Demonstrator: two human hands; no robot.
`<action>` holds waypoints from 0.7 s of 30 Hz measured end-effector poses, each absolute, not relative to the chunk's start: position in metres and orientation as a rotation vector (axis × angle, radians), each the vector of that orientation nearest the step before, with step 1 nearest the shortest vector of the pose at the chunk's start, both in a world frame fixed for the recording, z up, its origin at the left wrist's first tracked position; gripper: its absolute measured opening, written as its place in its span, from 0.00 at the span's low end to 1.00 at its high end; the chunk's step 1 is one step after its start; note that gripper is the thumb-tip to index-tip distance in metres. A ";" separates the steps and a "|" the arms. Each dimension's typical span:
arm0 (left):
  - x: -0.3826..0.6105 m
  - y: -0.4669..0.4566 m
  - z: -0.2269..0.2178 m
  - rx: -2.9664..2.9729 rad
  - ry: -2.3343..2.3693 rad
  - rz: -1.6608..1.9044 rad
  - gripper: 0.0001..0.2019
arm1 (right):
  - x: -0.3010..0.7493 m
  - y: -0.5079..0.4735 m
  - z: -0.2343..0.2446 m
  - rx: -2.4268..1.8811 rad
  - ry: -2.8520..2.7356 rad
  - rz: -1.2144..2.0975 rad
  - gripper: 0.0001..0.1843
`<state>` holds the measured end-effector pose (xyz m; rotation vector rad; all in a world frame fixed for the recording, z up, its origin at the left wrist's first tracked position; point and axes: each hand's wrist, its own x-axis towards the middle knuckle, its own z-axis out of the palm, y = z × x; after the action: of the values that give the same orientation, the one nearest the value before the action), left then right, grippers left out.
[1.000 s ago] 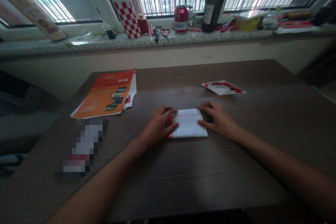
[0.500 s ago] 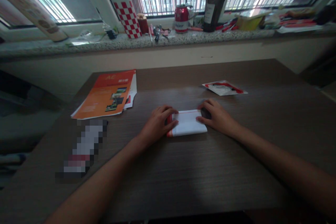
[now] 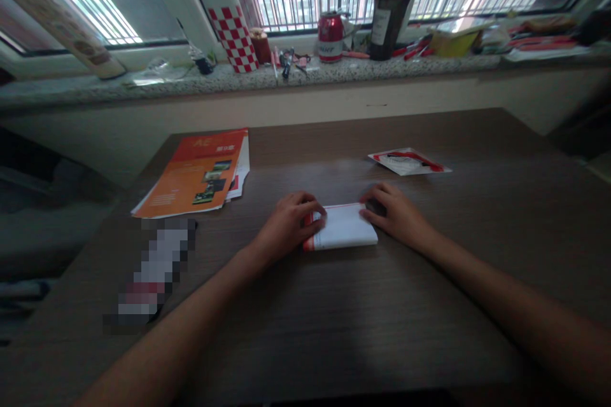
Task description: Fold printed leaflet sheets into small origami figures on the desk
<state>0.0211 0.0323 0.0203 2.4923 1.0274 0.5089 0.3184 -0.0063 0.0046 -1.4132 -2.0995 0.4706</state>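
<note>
A folded white paper with red edging (image 3: 344, 229) lies flat on the brown wooden table (image 3: 363, 311), in the middle. My left hand (image 3: 290, 224) rests on its left end, fingers curled and pressing down on the fold. My right hand (image 3: 397, 213) holds the right end, fingertips pinching that edge. Both forearms reach in from the bottom of the view.
An orange booklet on a few sheets (image 3: 200, 173) lies at the back left, a blurred-out item (image 3: 155, 267) in front of it. A red-and-white packet (image 3: 408, 161) sits back right. The stone windowsill (image 3: 214, 79) carries a red can (image 3: 330, 37), a checkered bottle (image 3: 229, 25), a dark jar (image 3: 386, 13) and clutter.
The visible white face of the paper has grown narrower front to back. Both hands have stayed on its ends, shifting only slightly.
</note>
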 end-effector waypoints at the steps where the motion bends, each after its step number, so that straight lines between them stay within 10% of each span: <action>1: 0.021 0.033 0.021 2.491 1.016 0.510 0.06 | 0.318 -0.006 0.004 -1.417 -2.096 0.470 0.08; 21: 0.026 0.043 0.021 2.265 1.089 0.579 0.04 | 0.319 -0.005 0.004 -1.464 -2.067 0.492 0.07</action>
<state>0.0258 0.0431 0.0208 2.2650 1.0890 0.5787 0.3191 -0.0053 0.0039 -1.4642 -2.0671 0.4915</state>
